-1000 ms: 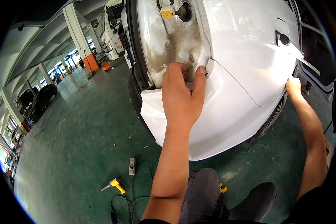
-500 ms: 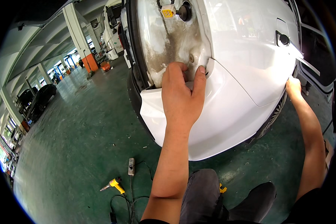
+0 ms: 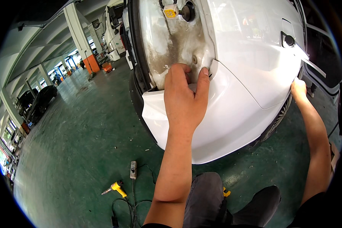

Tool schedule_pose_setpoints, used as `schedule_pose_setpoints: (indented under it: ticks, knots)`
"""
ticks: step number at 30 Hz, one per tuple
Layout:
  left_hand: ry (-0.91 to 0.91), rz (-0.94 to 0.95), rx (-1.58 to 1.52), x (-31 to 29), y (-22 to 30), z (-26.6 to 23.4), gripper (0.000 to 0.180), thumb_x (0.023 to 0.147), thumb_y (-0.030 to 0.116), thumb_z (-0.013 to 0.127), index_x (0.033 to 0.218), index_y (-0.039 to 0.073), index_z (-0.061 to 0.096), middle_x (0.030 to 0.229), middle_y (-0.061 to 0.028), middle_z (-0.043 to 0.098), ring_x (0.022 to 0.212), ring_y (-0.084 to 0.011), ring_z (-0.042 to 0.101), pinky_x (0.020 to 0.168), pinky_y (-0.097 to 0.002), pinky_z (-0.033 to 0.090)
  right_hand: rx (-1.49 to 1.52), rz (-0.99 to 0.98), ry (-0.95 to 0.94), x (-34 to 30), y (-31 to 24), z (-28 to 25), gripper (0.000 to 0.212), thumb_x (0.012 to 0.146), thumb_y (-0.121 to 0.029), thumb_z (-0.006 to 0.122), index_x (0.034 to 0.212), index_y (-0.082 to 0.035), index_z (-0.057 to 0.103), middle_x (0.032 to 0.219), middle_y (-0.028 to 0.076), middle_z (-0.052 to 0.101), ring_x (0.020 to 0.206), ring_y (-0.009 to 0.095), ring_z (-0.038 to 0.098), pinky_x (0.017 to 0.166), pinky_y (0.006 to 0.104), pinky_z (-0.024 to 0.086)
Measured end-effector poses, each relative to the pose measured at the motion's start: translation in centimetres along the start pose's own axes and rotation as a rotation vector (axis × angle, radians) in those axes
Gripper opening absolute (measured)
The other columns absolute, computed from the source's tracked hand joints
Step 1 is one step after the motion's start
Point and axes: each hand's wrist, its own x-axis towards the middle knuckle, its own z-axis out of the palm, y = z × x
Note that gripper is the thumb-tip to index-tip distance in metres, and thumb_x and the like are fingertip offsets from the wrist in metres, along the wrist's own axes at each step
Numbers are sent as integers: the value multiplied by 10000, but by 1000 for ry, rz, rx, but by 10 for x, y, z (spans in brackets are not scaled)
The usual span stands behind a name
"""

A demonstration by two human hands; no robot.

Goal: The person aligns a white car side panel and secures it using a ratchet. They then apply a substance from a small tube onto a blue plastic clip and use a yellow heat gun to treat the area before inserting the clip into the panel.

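The white rear bumper (image 3: 224,125) of a car curves across the middle. My left hand (image 3: 186,95) is bent over its upper edge, thumb on the right side and fingers curled into the open tail lamp recess (image 3: 159,45); the fingertips are partly hidden. Bare, dirty metal lines that recess. Far to the right, my right hand (image 3: 299,88) touches the body edge at the wheel arch, just above the tyre (image 3: 281,117). Most of its fingers are hidden behind the edge, so their grip does not show.
A yellow heat gun (image 3: 118,187) lies on the green floor (image 3: 83,133) near a power strip (image 3: 133,170) and loose cables. Above the recess hangs a connector (image 3: 171,12). The fuel flap (image 3: 288,40) area is at upper right. An orange-based pillar (image 3: 91,64) stands behind.
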Motion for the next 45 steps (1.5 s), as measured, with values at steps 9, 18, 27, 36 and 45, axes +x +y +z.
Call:
schedule_pose_setpoints:
  ticks: [9, 18, 27, 36, 45]
  knots:
    - [-10, -18, 0, 0, 1, 0, 359, 974, 313, 726, 1038, -2, 567, 838, -84, 581, 780, -193, 540, 721, -336, 479, 117, 72, 78, -1, 2, 4, 108, 840, -91, 649, 864, -64, 750, 883, 135, 674, 753, 290, 722, 683, 404, 585]
    - [-7, -6, -5, 0, 1, 0, 351, 974, 306, 725, 1034, -3, 570, 830, -82, 591, 771, -189, 549, 710, -334, 483, 59, 14, 110, -6, 1, -1, 112, 842, -122, 656, 865, -81, 758, 876, 114, 662, 741, 267, 705, 639, 383, 574]
    - [-6, -8, -14, 1, 1, 0, 350, 976, 308, 723, 1034, -2, 570, 837, -83, 593, 771, -188, 549, 708, -335, 483, 21, 25, 39, -4, 2, 0, 124, 859, -119, 646, 870, -81, 763, 891, 117, 662, 744, 267, 710, 650, 389, 576]
    - [-5, -5, -20, 1, 2, 1, 355, 977, 314, 721, 1036, -3, 573, 847, -89, 595, 778, -192, 550, 718, -336, 483, 272, 219, 122, 6, 6, 35, 134, 876, -129, 638, 904, -90, 763, 925, 109, 670, 756, 258, 720, 652, 378, 581]
    - [-5, 4, -6, 0, 0, 0, 354, 979, 311, 716, 1040, -7, 574, 841, -89, 598, 776, -188, 555, 707, -336, 485, 128, 100, 57, 2, 0, 17, 138, 882, -152, 642, 925, -106, 765, 936, 104, 672, 761, 247, 719, 640, 376, 582]
